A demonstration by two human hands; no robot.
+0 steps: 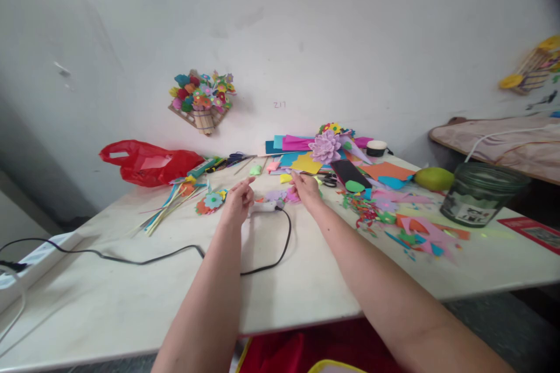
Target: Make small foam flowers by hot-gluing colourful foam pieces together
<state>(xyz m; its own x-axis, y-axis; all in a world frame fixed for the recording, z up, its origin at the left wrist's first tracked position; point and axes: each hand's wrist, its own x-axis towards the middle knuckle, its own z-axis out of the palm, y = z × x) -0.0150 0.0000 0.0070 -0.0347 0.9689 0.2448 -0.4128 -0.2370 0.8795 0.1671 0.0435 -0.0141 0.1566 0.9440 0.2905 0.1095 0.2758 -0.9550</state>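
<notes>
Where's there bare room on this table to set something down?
Front left, between the power strip and left forearm, nearer than the black cord. Also between that and the right forearm, nearer than the cord's loop. Crowded: the right, with colored scraps and a green jar, and the back.

On your tabletop, a bag lies at the far left corner, sheets near the far edge to its right. A power strip sits by the left edge, a jar near the right edge. A corded tool lies between your left hand and right hand, scraps left of the jar.
</notes>
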